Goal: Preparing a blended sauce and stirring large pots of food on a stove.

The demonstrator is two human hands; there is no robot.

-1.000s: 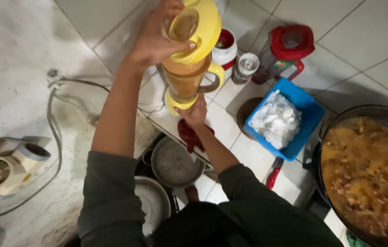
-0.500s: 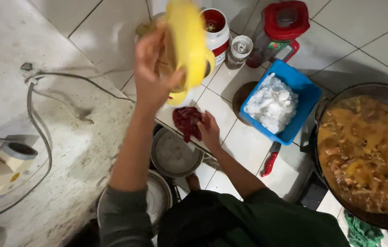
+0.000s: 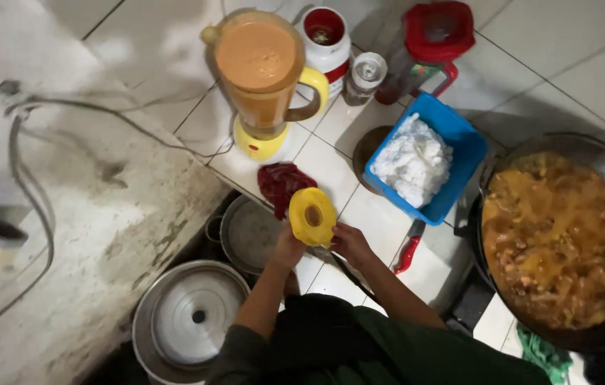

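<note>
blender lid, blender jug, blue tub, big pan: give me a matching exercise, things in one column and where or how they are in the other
Things:
1. yellow blender lid
2. blender jug
3. blue tub
4. big pan

States:
a. holds an orange-brown stew
b. open on top, full of orange blend
c. held off the jug in the left hand
d. holds a white lumpy mass

Pairs: 1-c, 2-b, 3-d, 4-a

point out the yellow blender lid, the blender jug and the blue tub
yellow blender lid (image 3: 312, 215), head view, on its round face beside the centre hole
blender jug (image 3: 260, 64), head view, on the orange blend filling its open top
blue tub (image 3: 468, 139), head view, on its bare right rim
</note>
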